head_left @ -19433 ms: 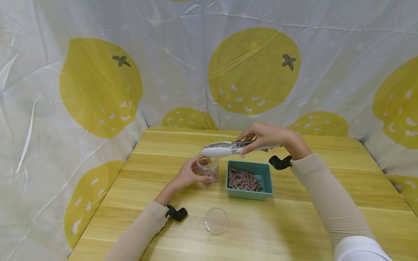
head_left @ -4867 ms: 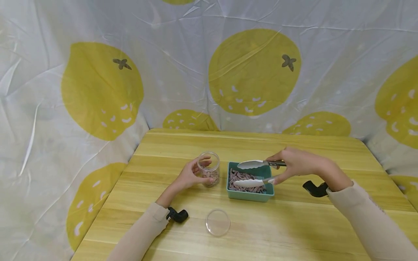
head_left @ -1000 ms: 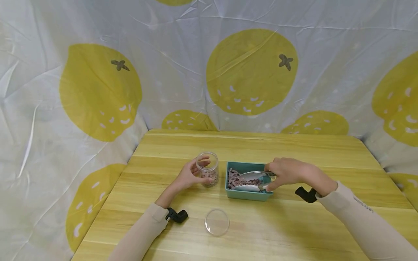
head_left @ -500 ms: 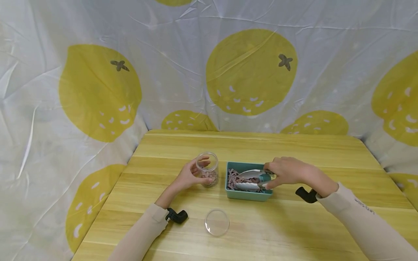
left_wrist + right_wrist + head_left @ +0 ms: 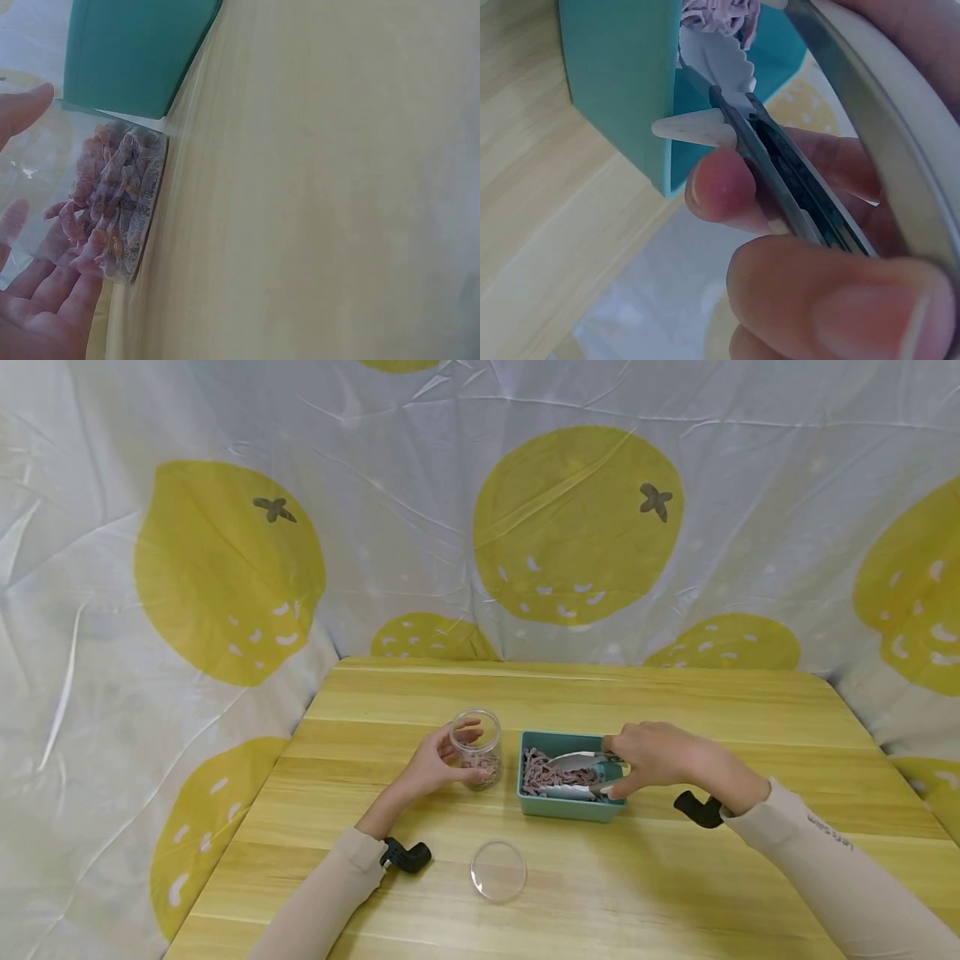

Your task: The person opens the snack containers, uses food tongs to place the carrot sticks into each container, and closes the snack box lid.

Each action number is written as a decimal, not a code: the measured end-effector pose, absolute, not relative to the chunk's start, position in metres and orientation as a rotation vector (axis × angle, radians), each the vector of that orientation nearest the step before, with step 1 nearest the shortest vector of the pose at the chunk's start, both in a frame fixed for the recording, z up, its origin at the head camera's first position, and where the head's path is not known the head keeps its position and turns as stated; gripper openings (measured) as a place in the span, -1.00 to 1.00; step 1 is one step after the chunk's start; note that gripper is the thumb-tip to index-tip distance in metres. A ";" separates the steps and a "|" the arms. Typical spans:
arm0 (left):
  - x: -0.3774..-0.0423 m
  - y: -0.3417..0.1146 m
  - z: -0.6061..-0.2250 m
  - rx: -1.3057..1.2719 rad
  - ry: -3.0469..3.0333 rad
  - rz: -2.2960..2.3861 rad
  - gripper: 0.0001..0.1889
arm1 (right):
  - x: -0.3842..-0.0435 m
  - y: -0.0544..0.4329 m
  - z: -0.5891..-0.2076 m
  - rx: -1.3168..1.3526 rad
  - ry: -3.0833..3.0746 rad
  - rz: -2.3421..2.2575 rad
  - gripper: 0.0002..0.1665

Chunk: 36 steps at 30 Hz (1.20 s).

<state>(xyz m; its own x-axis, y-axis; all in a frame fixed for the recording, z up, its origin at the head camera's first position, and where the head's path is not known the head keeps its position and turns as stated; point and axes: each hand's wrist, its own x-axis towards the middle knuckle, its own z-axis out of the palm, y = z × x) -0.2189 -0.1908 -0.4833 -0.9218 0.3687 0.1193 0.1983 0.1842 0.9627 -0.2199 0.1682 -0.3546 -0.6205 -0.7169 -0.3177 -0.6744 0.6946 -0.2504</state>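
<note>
My left hand [image 5: 426, 766] curls round a clear, lidless jar [image 5: 480, 758] standing upright on the table. Purplish-brown strips [image 5: 109, 199] fill the bottom of the jar in the left wrist view. With my right hand [image 5: 663, 753] I grip metal tongs [image 5: 776, 176] that have white scalloped heads. Their heads [image 5: 581, 760] are down inside a teal box [image 5: 572, 810], spread apart among more of the same strips [image 5: 534, 768]. Whether any strips are pinched firmly between the heads is hard to tell. In the right wrist view, my thumb and fingers are around the tong arms.
A clear round lid [image 5: 498, 871] lies on the wooden table [image 5: 637, 893] in front of the jar and box. Jar and box stand side by side with a narrow gap. Behind the table hangs a lemon-print curtain [image 5: 420, 527].
Long before, the tongs were over the jar's mouth; later they hovered over the teal box. They have since lowered into the strips and shift slightly there. Jar and lid stay put.
</note>
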 end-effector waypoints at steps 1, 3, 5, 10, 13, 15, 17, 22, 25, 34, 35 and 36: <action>-0.219 -0.191 -0.483 0.561 2.305 1.842 -0.17 | -0.219 0.168 -0.355 -1.090 2.513 -0.150 -0.26; -0.219 -0.191 -0.483 0.563 2.304 1.842 -0.17 | -0.218 0.169 -0.355 -1.100 2.519 -0.149 -0.28; -0.218 -0.191 -0.482 0.566 2.301 1.842 -0.17 | -0.218 0.169 -0.355 -1.116 2.520 -0.152 -0.30; -0.218 -0.191 -0.482 0.564 2.305 1.837 -0.17 | -0.219 0.172 -0.357 -1.148 2.513 -0.199 -0.44; -0.218 -0.191 -0.482 0.566 2.315 1.833 -0.17 | -0.220 0.174 -0.357 -1.157 2.512 -0.218 -0.51; -0.219 -0.191 -0.483 0.569 2.312 1.837 -0.18 | -0.221 0.175 -0.357 -1.154 2.515 -0.214 -0.49; -0.219 -0.191 -0.484 0.572 2.305 1.844 -0.18 | -0.223 0.175 -0.357 -1.146 2.516 -0.209 -0.43; -0.219 -0.191 -0.484 0.573 2.297 1.846 -0.18 | -0.225 0.175 -0.356 -1.124 2.502 -0.205 -0.31; -0.218 -0.191 -0.483 0.568 2.304 1.832 -0.17 | -0.226 0.175 -0.355 -1.105 2.484 -0.206 -0.25; -0.219 -0.191 -0.484 0.556 2.307 1.829 -0.16 | -0.221 0.168 -0.352 -1.125 2.506 -0.124 -0.28; -0.218 -0.191 -0.483 0.561 2.310 1.827 -0.16 | -0.219 0.167 -0.352 -1.123 2.508 -0.117 -0.29; -0.218 -0.192 -0.484 0.565 2.308 1.828 -0.16 | -0.218 0.166 -0.352 -1.118 2.510 -0.110 -0.30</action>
